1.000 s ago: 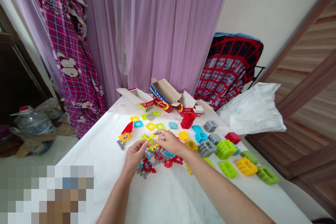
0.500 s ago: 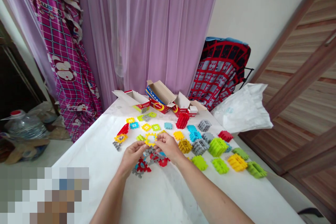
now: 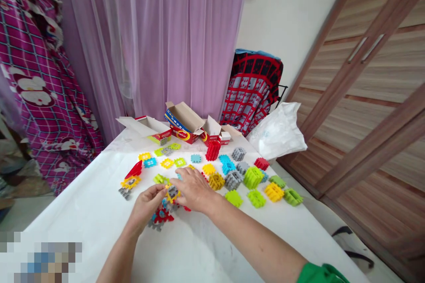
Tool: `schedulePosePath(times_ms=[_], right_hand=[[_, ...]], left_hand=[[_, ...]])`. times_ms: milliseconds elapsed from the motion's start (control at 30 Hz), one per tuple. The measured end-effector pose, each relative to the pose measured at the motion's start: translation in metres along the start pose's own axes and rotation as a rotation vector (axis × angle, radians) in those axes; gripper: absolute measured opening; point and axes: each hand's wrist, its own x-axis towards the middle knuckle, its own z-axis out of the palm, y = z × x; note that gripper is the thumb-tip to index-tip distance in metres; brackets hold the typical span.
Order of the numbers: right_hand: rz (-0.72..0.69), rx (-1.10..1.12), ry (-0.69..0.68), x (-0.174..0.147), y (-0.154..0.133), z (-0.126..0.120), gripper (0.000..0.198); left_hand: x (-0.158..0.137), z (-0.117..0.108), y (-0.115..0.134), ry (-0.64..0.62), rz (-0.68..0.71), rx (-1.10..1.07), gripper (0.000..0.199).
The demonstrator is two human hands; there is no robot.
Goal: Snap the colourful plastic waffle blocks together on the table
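In the head view, a yellow-and-grey interlocking tile [image 3: 172, 193] is pinched between the left hand [image 3: 146, 205] and the right hand [image 3: 194, 189], fingers closed on its edges, apparently to press pieces together, above red tiles [image 3: 161, 216] on the white bench [image 3: 99, 203].

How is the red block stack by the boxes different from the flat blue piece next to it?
The red stack stands tall, many pieces pushed together; the blue piece is one thin square lying flat on the table. The stack is red and chunky, the piece light blue with holes. Both are toothed plastic blocks, untouched by either hand.
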Motion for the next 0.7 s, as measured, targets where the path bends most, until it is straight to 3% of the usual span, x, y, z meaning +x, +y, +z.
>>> schedulePosePath(times_ms=[233, 367, 467, 567, 700], right_hand=[[-0.033, -0.113, 0.002, -0.003, -0.008, 0.000, 0.029], [0.022, -0.043, 0.029, -0.023, 0.005, -0.014, 0.040], [0.138, 0.040, 0.066, -0.062, 0.040, -0.045, 0.053], [0.360, -0.001, 0.085, -0.120, 0.097, -0.085, 0.051], [0.558, -0.102, -0.079, -0.199, 0.173, -0.117, 0.054]], left_hand=[[-0.002, 0.002, -0.002, -0.076, -0.007, 0.044, 0.056], [-0.002, -0.001, -0.001, -0.115, -0.007, 0.088, 0.060], [0.003, -0.011, -0.004, 0.009, 0.039, 0.065, 0.066], [0.010, -0.023, -0.013, 0.191, 0.079, 0.042, 0.066], [0.009, -0.027, -0.017, 0.415, 0.142, 0.161, 0.054]])
